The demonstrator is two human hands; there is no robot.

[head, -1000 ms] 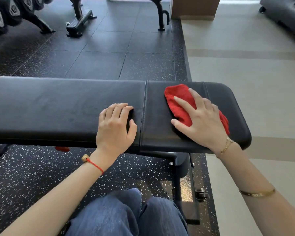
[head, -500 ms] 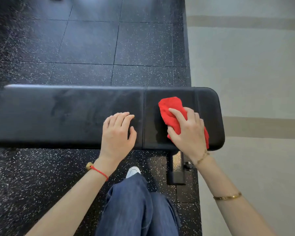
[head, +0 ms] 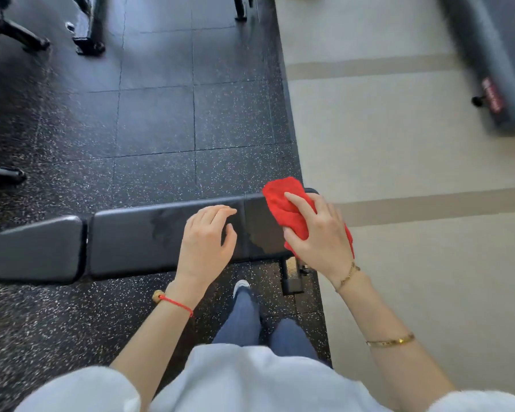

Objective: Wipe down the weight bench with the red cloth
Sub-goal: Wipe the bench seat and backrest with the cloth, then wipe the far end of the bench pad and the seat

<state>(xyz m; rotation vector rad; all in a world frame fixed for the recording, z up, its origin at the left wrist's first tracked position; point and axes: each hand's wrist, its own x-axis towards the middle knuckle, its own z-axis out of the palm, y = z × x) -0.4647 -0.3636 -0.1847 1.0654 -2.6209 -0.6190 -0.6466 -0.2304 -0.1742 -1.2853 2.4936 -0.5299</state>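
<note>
The red cloth (head: pixel 292 215) is a soft, nubby terry rag, crumpled into a loose wad, bright against the smooth black padding of the weight bench (head: pixel 131 242). It lies at the right end of the bench, bunched under the right hand (head: pixel 318 236), whose fingers curl over it and whose thumb closes on its near edge, so the hand grasps the cloth; a lobe of fabric pokes out beyond the fingertips and another past the outer side of the palm. Just left of that grip, a dull smear marks the matte vinyl near the seam between two pads. Beyond the seam the left hand (head: pixel 205 242) rests on the pad with relaxed, slightly bent fingers, holding nothing. A red string bracelet (head: pixel 176 303) circles the left wrist; thin gold bracelets (head: pixel 347 276) sit on the right one. Further left, a separate angled pad (head: pixel 36 251) ends the bench. Below the grip, a metal bench leg (head: pixel 290 278) stands on speckled black rubber tiles (head: pixel 155 129), which meet pale smooth flooring (head: pixel 399 144) to the right. A dark padded machine part (head: pixel 488 63) lies far beyond.
</note>
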